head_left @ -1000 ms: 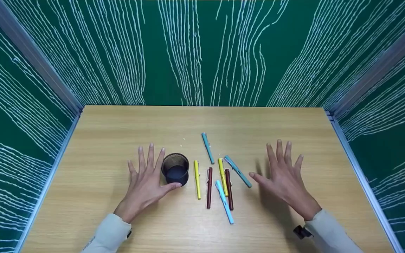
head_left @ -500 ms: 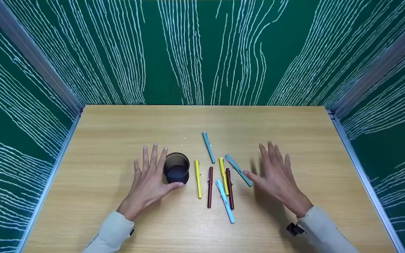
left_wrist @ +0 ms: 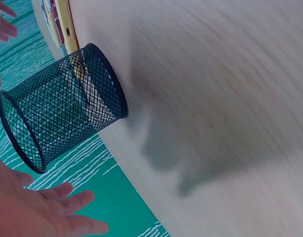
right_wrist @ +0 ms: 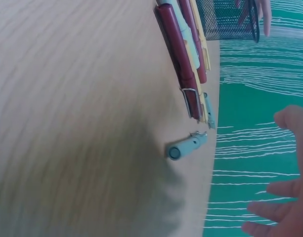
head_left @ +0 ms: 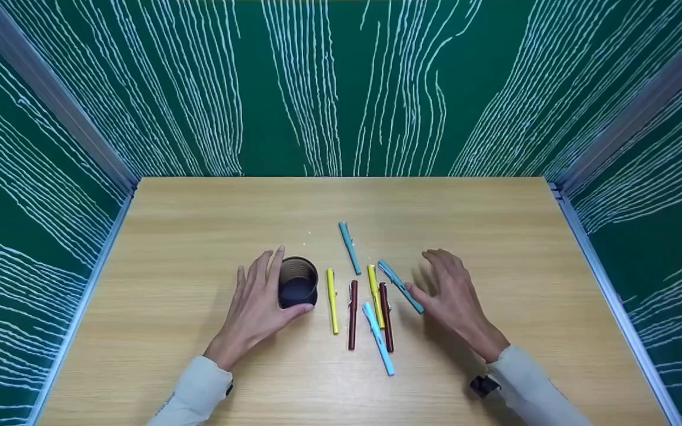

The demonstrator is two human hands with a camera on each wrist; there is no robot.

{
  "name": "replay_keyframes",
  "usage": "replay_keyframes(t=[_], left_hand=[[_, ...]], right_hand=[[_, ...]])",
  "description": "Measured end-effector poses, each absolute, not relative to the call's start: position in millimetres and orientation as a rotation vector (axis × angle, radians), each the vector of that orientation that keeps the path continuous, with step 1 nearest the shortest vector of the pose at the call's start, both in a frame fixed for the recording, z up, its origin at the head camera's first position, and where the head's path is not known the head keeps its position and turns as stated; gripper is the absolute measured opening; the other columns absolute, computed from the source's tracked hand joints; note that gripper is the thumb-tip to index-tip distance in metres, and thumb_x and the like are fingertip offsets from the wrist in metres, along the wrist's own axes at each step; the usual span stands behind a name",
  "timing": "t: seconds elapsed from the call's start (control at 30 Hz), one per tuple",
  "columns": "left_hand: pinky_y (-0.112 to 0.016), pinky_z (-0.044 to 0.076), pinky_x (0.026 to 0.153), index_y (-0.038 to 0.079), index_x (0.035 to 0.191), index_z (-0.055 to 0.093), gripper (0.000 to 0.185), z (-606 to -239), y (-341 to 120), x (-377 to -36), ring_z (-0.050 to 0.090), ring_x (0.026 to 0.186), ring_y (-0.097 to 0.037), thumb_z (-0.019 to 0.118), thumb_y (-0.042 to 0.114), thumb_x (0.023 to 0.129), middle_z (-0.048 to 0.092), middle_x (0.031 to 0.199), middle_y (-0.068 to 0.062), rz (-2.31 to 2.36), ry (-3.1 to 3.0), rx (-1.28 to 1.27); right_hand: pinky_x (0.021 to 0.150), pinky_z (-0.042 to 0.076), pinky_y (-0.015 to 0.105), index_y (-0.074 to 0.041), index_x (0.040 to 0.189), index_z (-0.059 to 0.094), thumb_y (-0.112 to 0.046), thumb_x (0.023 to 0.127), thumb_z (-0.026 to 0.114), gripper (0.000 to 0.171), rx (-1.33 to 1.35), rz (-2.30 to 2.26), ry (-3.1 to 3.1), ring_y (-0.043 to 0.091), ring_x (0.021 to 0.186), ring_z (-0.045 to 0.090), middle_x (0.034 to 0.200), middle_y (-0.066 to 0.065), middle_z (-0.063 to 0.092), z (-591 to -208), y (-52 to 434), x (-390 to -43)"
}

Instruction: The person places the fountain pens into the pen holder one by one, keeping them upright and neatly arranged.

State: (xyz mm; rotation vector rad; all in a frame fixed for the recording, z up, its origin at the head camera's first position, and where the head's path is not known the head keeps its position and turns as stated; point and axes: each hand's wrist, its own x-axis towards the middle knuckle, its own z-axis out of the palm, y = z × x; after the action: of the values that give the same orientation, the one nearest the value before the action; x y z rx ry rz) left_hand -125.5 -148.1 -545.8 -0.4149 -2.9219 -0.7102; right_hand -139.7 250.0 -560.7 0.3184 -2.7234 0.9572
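A black mesh pen cup (head_left: 298, 291) stands upright on the wooden table with nothing in it. My left hand (head_left: 257, 306) is spread around its left side, thumb near the front and fingers behind; the left wrist view shows a gap between the fingers and the mesh cup (left_wrist: 62, 106). Over on the right, my right hand (head_left: 452, 299) hovers with bent fingers and holds nothing. Its thumb is close to the lower end of a slanted teal pen (head_left: 399, 285), which shows end-on as a teal pen (right_wrist: 186, 147) in the right wrist view.
Between the hands lie a yellow pen (head_left: 332, 302), a maroon pen (head_left: 353, 315) and a light blue pen (head_left: 379, 340). A second yellow pen (head_left: 375, 293) overlaps another maroon pen (head_left: 385, 307). Further back is a teal pen (head_left: 350, 248). Green walls (head_left: 293, 89) with white lines enclose the table.
My right hand has moved left toward the slanted teal pen, its fingers bending in. My left hand has shifted slightly right, closer around the pen cup. Pens and cup stay in place.
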Motion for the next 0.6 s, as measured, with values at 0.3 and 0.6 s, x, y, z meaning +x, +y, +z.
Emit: replay_keyframes(t=[0.3, 0.6], left_hand=[[-0.070, 0.027, 0.127, 0.004, 0.171, 0.032, 0.120, -556, -144, -128, 0.038, 0.158, -0.045, 0.089, 0.065, 0.084, 0.040, 0.170, -0.024, -0.860, -2.810, -0.395], [-0.057, 0.042, 0.122, 0.005, 0.169, 0.035, 0.115, -563, -137, -127, 0.041, 0.156, -0.038, 0.095, 0.055, 0.084, 0.042, 0.169, -0.021, -1.043, -2.736, -0.330]], right_hand=[[0.117, 0.042, 0.065, 0.001, 0.144, 0.066, -0.026, 0.094, 0.089, 0.062, 0.262, 1.115, -2.701, 0.042, 0.142, 0.050, 0.149, 0.023, 0.060, -582, 245, -148], [0.115, 0.043, 0.061, 0.002, 0.140, 0.068, -0.023, 0.094, 0.088, 0.056, 0.177, 1.243, -2.719, 0.041, 0.137, 0.051, 0.144, 0.023, 0.063, -592, 240, -152]])
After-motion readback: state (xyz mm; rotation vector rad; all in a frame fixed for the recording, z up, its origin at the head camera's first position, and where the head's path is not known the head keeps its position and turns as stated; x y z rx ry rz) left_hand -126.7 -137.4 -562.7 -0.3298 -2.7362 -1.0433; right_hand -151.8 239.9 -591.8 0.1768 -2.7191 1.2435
